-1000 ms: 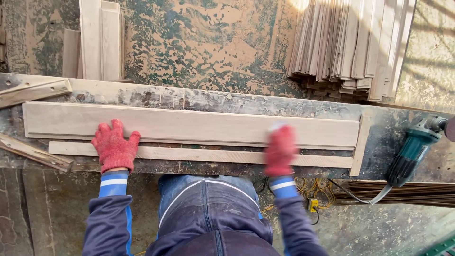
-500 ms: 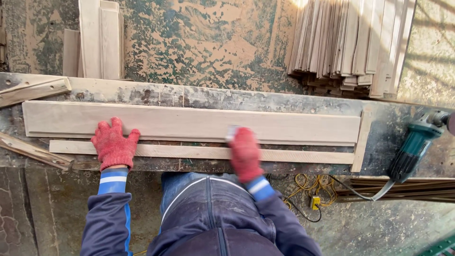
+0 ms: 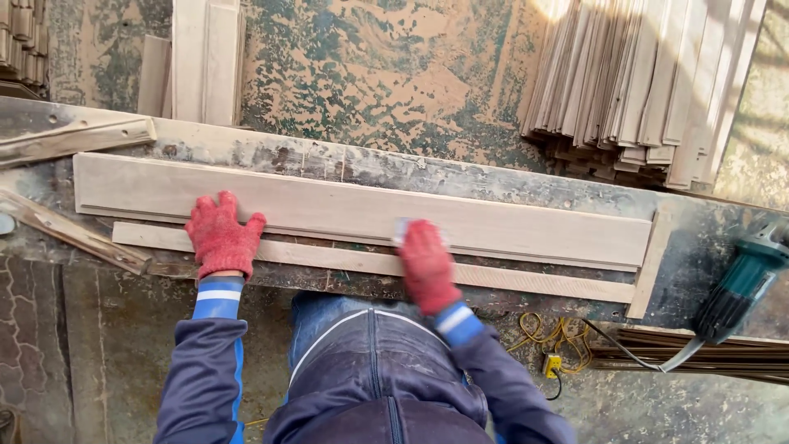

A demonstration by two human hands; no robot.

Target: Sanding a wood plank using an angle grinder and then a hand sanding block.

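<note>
Two red-gloved hands work a long pale wooden board (image 3: 362,215) lying lengthwise on a dusty surface (image 3: 493,177). Left hand (image 3: 220,238) presses flat, fingers spread and released, steadying the board near its left end. Right hand (image 3: 426,263) has its fingers clenched on a small sanding pad (image 3: 403,228) at the board's near edge, mid-length. Even pressure along the grain would likely suit best. A green power tool (image 3: 740,284) rests at the right

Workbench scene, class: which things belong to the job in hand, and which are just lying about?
In use: long wide board; left hand pressing it flat; right hand holding a small pale pad against it.

Lying about: green power tool; stacked slats; yellow cable; narrow strip.
</note>
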